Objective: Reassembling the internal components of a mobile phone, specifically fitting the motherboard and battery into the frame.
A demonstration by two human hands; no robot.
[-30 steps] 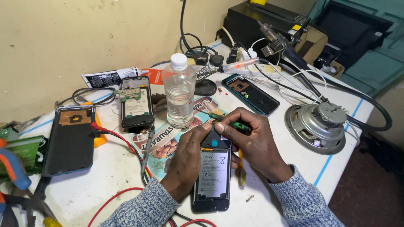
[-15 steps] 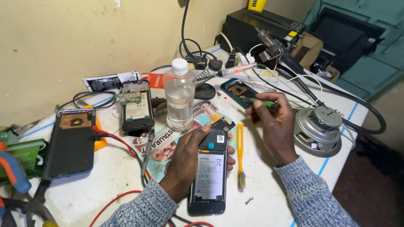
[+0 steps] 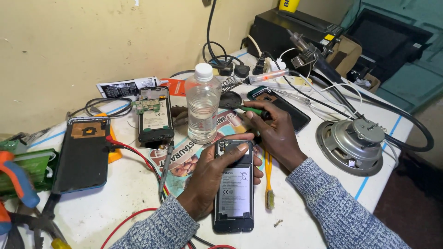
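Nearest the wearer, the left hand [image 3: 214,173] lies over a black smartphone with its back cover off [image 3: 234,189], thumb pressed across the top edge and fingers wrapped along its left side, pinning it flat to the white worktable [image 3: 138,203]. Just right of that hand an orange-handled brush [image 3: 268,177] lies on the table, beside the phone. Above it, the right hand [image 3: 272,131] is curled around a green-handled screwdriver [image 3: 251,111], fingers closed on the shaft — the tip points left, past the top of the phone. Under both hands sits a printed paper menu sheet [image 3: 177,159].

Just beyond the left hand stands a clear plastic bottle with a white cap [image 3: 202,106], upright. Left of it rests a second opened phone with a green circuit board showing [image 3: 154,113], and farther left a dark phone back panel [image 3: 83,154] with red wires [image 3: 131,152] running by. Right of the right hand a grey metal loudspeaker driver [image 3: 353,145] lies face down — well apart. Behind the right hand lies another dark phone [image 3: 281,106].
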